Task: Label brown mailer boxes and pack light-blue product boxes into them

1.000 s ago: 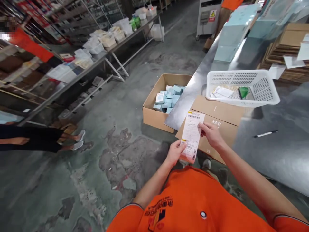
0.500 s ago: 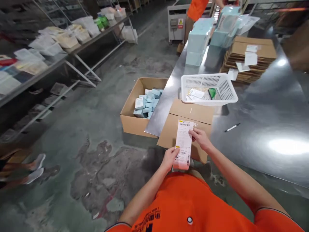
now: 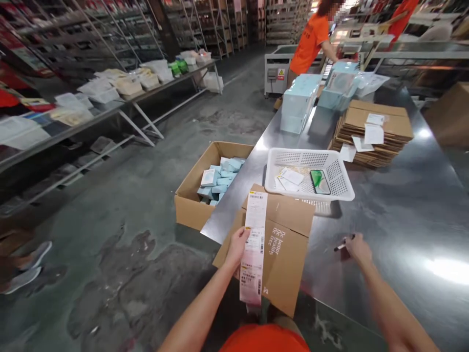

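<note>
My left hand (image 3: 236, 247) pinches the edge of a long strip of printed shipping labels (image 3: 255, 220), which hangs down toward my body. Behind the strip, a flat brown cardboard carton (image 3: 287, 254) with white lettering lies partly over the table's near edge. To the right, my right hand (image 3: 359, 250) has its fingers closed on one end of a black-and-white pen (image 3: 340, 246) at the metal tabletop. Just beyond the carton stands a white plastic basket (image 3: 309, 196) containing paper slips (image 3: 291, 177) and a phone-like item with a green and pale screen (image 3: 320, 182).
An open carton (image 3: 190, 210) of small light-blue boxes stands left of the metal table (image 3: 388, 205). Flattened cartons (image 3: 381, 115) are stacked at the back right, near larger light-blue boxes (image 3: 296, 105). A co-worker in orange (image 3: 309, 44) stands at the far end. Shelving with bins lines the left.
My right hand has let go of the label strip and moved right to the pen, closing on it. My left hand has shifted left with the strip, showing more of its length. The view has tilted up.
</note>
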`<state>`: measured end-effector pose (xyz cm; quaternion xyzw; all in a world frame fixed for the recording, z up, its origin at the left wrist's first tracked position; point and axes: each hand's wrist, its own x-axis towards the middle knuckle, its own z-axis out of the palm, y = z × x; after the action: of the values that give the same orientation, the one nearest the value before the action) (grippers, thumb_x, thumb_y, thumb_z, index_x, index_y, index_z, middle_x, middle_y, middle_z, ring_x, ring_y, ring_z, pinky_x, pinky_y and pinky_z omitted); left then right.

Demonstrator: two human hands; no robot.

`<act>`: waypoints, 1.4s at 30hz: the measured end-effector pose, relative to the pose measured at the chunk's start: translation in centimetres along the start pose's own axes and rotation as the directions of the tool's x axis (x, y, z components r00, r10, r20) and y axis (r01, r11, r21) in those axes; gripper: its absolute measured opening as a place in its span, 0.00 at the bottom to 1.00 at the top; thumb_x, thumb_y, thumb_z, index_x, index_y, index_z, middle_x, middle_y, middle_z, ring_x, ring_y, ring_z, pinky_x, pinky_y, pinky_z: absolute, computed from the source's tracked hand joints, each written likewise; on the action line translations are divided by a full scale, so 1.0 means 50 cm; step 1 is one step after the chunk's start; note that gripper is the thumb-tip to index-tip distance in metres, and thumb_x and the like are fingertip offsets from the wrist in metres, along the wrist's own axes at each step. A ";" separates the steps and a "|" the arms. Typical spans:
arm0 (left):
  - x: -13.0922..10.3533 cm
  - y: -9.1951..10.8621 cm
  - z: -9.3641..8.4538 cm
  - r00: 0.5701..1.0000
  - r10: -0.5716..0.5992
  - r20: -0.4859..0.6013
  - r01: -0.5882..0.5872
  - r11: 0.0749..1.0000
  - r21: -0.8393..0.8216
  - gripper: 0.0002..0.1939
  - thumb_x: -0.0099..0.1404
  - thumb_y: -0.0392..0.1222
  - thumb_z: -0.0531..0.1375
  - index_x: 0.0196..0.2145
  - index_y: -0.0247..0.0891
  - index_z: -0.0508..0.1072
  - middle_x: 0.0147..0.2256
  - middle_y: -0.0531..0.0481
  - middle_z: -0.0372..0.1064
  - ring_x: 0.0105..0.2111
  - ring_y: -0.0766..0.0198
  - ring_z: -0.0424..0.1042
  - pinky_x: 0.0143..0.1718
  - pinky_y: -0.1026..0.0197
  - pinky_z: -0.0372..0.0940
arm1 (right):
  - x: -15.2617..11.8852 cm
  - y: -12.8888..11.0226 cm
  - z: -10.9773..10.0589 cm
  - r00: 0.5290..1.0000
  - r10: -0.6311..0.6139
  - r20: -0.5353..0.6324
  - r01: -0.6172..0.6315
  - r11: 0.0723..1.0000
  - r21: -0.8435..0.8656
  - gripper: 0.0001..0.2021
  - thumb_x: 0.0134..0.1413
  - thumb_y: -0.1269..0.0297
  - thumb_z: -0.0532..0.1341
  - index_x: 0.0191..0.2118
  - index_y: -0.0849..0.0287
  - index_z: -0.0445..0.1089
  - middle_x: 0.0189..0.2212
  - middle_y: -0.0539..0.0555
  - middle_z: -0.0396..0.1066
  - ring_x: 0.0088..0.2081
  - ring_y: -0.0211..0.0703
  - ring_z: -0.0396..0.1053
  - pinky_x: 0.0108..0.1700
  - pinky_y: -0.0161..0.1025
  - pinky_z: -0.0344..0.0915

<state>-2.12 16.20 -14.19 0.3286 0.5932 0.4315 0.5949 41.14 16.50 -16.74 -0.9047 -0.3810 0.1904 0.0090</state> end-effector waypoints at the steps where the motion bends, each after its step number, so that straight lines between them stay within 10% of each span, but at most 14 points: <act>1: 0.012 -0.004 0.004 1.000 -0.010 -0.006 0.011 1.000 0.027 0.22 0.52 0.58 0.66 0.33 0.34 0.77 0.29 0.48 0.75 0.28 0.62 0.70 0.30 0.63 0.62 | 0.004 0.006 0.010 1.000 -0.009 0.006 0.009 1.000 -0.003 0.23 0.63 0.62 0.52 0.57 0.74 0.65 0.44 0.74 0.73 0.47 0.62 0.74 0.46 0.50 0.68; 17: 0.008 -0.013 0.014 0.991 -0.106 -0.083 0.114 0.989 0.094 0.22 0.54 0.60 0.65 0.29 0.36 0.73 0.25 0.53 0.69 0.24 0.65 0.65 0.26 0.64 0.58 | 0.028 0.112 0.124 0.975 -0.012 -0.220 0.038 0.993 0.113 0.26 0.62 0.59 0.43 0.51 0.63 0.73 0.46 0.65 0.73 0.49 0.59 0.71 0.44 0.48 0.66; 42: 0.003 -0.027 0.009 0.992 -0.094 -0.085 0.101 0.991 0.087 0.20 0.58 0.59 0.62 0.32 0.37 0.75 0.26 0.51 0.73 0.26 0.62 0.67 0.26 0.64 0.59 | 0.022 0.100 0.110 0.964 -0.056 -0.260 0.076 0.995 0.067 0.27 0.62 0.58 0.42 0.50 0.64 0.73 0.47 0.67 0.74 0.50 0.62 0.71 0.45 0.50 0.66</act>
<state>-1.51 15.85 -15.43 0.3081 0.6511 0.3875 0.5753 43.35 13.02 -23.01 -0.9076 -0.3990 0.0853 0.0992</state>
